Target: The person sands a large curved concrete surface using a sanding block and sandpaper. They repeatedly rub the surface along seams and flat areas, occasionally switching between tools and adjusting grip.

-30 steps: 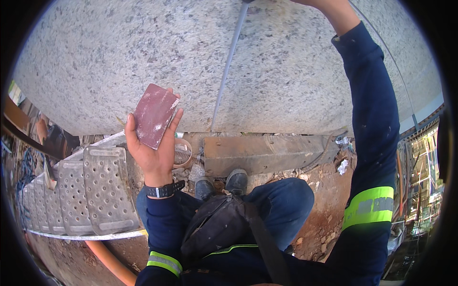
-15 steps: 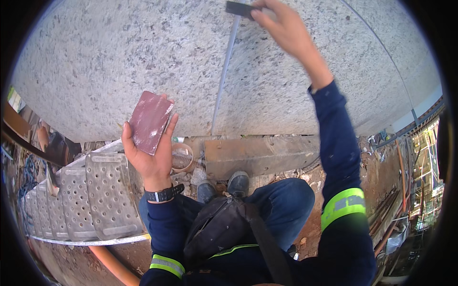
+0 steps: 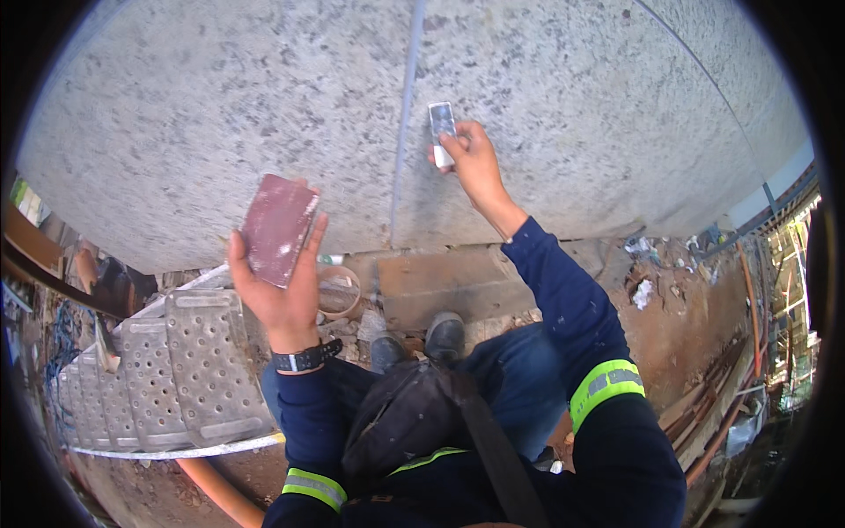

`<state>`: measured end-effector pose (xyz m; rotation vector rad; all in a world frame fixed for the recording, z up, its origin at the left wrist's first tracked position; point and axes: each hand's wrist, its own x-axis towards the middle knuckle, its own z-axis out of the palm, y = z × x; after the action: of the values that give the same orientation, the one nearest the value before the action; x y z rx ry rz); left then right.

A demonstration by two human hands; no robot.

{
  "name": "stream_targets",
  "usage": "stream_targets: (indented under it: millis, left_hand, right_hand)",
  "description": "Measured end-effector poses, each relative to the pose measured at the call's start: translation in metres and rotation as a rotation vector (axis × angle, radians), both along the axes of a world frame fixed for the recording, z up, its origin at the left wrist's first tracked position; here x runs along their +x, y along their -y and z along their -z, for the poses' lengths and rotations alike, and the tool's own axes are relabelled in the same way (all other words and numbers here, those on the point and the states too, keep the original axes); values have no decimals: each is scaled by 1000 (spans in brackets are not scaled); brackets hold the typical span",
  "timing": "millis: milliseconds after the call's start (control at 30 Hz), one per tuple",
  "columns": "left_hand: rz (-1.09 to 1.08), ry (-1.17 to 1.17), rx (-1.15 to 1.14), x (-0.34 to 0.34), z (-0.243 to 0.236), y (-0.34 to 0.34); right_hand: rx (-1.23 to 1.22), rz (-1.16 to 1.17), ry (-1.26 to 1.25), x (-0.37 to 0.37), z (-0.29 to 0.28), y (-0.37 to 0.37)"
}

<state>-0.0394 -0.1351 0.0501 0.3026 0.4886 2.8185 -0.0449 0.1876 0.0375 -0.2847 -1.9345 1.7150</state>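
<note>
My left hand (image 3: 286, 304) faces palm up, with a maroon, flat rectangular plate (image 3: 280, 227) resting on it. White smears mark the plate's face; some fingers are hidden behind it and the thumb stands off its left edge. In front of the speckled grey wall (image 3: 290, 106), my right hand (image 3: 475, 167) pinches a small flat rectangular piece (image 3: 442, 128) with a grey face, pale edges and a white lower part. That piece is just right of a smooth grey vertical strip (image 3: 406, 106) on the wall. Whether it touches the wall I cannot tell.
Below the wall lies a brown board (image 3: 449, 286) near my shoes (image 3: 444, 337). A perforated grey panel (image 3: 189, 370) is at left, beside a round tan ring (image 3: 339, 292). An orange pipe (image 3: 220, 493) crosses the lower left. Long thin pieces (image 3: 717, 405) lie at right.
My right hand has come down and left from high on the wall, turning the small piece from its dark side to its pale-edged face. My left hand and the maroon plate have barely moved.
</note>
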Motion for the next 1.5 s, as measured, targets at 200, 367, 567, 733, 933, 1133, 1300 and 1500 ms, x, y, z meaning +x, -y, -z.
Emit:
stream_targets:
  millis: [200, 367, 567, 733, 933, 1133, 1300, 1500]
  left_hand:
    - [-41, -46, -74, -3, 3, -5]
    - [-42, 26, -75, -1, 10, -11]
    - [-673, -419, -733, -35, -14, 14]
    - [-1350, -1017, -1163, -125, -130, 63]
    - [-1527, -1321, -1343, -137, -203, 10]
    - [-1354, -1326, -1592, -150, -134, -41]
    - [-1415, -1255, -1534, -180, -95, -67]
    - [-1491, -1285, -1469, -201, -86, -83]
  right_hand:
    - [227, 41, -28, 6, 9, 3]
    - [205, -35, -51, 18, -30, 13]
    - [218, -198, -91, 53, -46, 36]
    - [198, -328, -3, 86, -22, 31]
    - [74, -337, 88, 89, -28, 9]
    - [662, -51, -121, 85, -109, -27]
    - [1328, 156, -342, 40, -248, -25]
    - [1667, 298, -594, -17, -311, -17]
